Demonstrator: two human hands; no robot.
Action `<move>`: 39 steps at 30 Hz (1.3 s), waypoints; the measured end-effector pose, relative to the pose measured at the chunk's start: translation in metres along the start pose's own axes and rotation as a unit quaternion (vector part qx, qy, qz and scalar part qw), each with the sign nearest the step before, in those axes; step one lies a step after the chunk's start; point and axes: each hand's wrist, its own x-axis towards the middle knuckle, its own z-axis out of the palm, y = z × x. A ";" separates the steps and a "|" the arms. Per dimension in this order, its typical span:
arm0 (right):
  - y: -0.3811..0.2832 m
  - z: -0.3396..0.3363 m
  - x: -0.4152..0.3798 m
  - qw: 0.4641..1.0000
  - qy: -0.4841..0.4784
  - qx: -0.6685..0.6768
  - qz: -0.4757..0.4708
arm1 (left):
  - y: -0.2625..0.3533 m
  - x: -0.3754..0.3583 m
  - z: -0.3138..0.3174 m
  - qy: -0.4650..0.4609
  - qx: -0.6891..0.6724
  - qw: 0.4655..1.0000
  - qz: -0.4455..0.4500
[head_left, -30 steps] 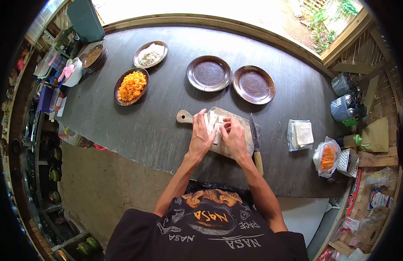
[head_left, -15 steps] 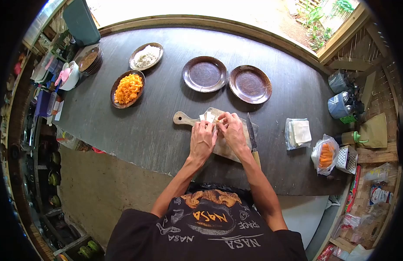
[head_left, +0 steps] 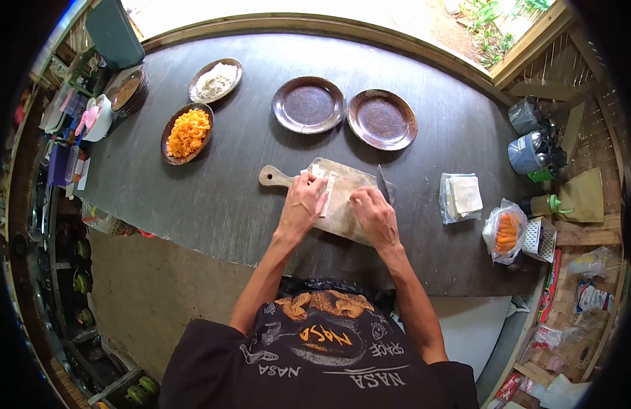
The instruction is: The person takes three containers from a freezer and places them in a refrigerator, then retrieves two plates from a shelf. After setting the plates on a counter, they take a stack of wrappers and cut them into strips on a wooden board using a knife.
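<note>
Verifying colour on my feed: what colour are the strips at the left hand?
The strips are off-white, seen in the head view.

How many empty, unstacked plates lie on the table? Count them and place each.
2. The left plate lies beyond the cutting board; the right plate sits beside the left one, rims close together. The far-left stack is excluded; no others seem hidden.

Bright daylight from overexposed window opening (head_left: 295, 9), sheen on dark tabletop (head_left: 250, 140), curved fisheye edges, black corners
</note>
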 end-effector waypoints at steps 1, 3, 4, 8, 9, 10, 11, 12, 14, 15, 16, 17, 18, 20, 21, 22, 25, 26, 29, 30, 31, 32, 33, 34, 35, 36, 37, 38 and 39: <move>0.003 -0.005 -0.007 0.998 -0.032 -0.038 -0.034 | -0.005 0.002 -0.002 -0.016 -0.023 1.000 0.004; 0.004 -0.010 -0.018 0.992 -0.071 -0.076 -0.068 | -0.006 0.007 -0.009 -0.046 -0.045 0.998 0.006; 0.004 -0.013 -0.020 0.992 -0.070 -0.077 -0.066 | -0.003 0.010 -0.013 -0.048 -0.046 0.998 0.009; 0.001 -0.012 -0.020 0.997 -0.058 -0.052 0.007 | -0.005 0.020 -0.016 -0.096 -0.074 0.991 -0.048; -0.002 -0.011 -0.018 0.997 -0.047 -0.029 0.063 | -0.006 0.022 -0.017 -0.113 -0.083 0.989 -0.054; -0.005 -0.008 -0.015 0.997 -0.044 -0.028 0.063 | -0.007 0.024 -0.018 -0.131 -0.092 0.985 -0.061; -0.007 -0.006 -0.012 0.996 -0.042 -0.042 0.069 | -0.010 0.027 -0.019 -0.131 -0.090 0.986 -0.059; -0.009 -0.004 -0.009 0.995 -0.040 -0.057 0.074 | -0.012 0.030 -0.019 -0.147 -0.083 0.984 -0.052; -0.011 0.002 -0.007 0.994 -0.042 -0.049 0.087 | -0.015 0.032 -0.020 -0.164 -0.074 0.983 -0.046; -0.012 0.003 -0.005 0.993 -0.046 -0.043 0.096 | -0.013 0.033 -0.022 -0.179 -0.052 0.982 -0.043; -0.011 0.003 -0.004 0.994 -0.046 -0.042 0.094 | -0.012 0.034 -0.024 -0.192 -0.030 0.980 -0.041; -0.010 0.002 -0.004 0.991 -0.064 -0.011 0.120 | -0.011 0.034 -0.026 -0.191 -0.030 0.980 -0.043; -0.009 0.000 -0.003 0.986 -0.082 0.020 0.147 | -0.010 0.034 -0.026 -0.198 -0.018 0.980 -0.030; -0.005 -0.003 -0.001 0.973 -0.082 0.087 0.195 | -0.010 0.034 -0.025 -0.205 -0.008 0.979 -0.017; -0.003 -0.005 -0.002 0.954 -0.081 0.155 0.245 | -0.010 0.032 -0.024 -0.188 -0.003 0.982 0.013; -0.001 -0.006 -0.003 0.954 -0.081 0.154 0.246 | -0.010 0.030 -0.023 -0.172 0.002 0.984 0.043; 0.004 -0.010 -0.006 0.952 -0.071 0.176 0.240 | -0.004 0.026 -0.021 -0.141 0.004 0.983 0.117; 0.006 -0.011 -0.006 0.956 -0.073 0.161 0.234 | -0.001 0.027 -0.019 -0.141 0.004 0.983 0.117; 0.004 -0.016 -0.005 0.959 -0.090 0.151 0.223 | 0.013 0.030 -0.014 -0.204 -0.206 0.957 0.007; 0.004 -0.017 -0.004 0.958 -0.104 0.155 0.218 | 0.011 0.030 -0.012 -0.203 -0.207 0.957 0.006; 0.005 -0.017 -0.004 0.958 -0.103 0.155 0.218 | 0.008 0.031 -0.009 -0.231 -0.204 0.951 0.008; 0.007 -0.017 -0.004 0.965 -0.104 0.143 0.196 | 0.006 0.033 -0.007 -0.258 -0.200 0.945 0.011; 0.008 -0.017 -0.004 0.970 -0.104 0.130 0.176 | 0.004 0.035 -0.006 -0.259 -0.200 0.945 0.013; 0.008 -0.016 -0.004 0.970 -0.102 0.130 0.177 | 0.002 0.036 -0.005 -0.239 -0.166 0.956 0.025; 0.008 -0.013 -0.005 0.970 -0.085 0.130 0.186 | 0.000 0.037 -0.003 -0.218 -0.133 0.966 0.037; 0.006 -0.012 -0.004 0.970 -0.068 0.130 0.195 | 0.002 0.038 -0.004 -0.219 -0.133 0.966 0.038; 0.004 -0.013 -0.004 0.970 -0.068 0.130 0.196 | 0.003 0.040 -0.005 -0.153 -0.072 0.979 0.111; 0.002 -0.014 -0.005 0.969 -0.058 0.133 0.200 | 0.006 0.039 -0.006 -0.085 -0.010 0.980 0.181; 0.000 -0.016 -0.005 0.968 -0.048 0.136 0.204 | 0.010 0.037 -0.006 -0.086 -0.011 0.980 0.180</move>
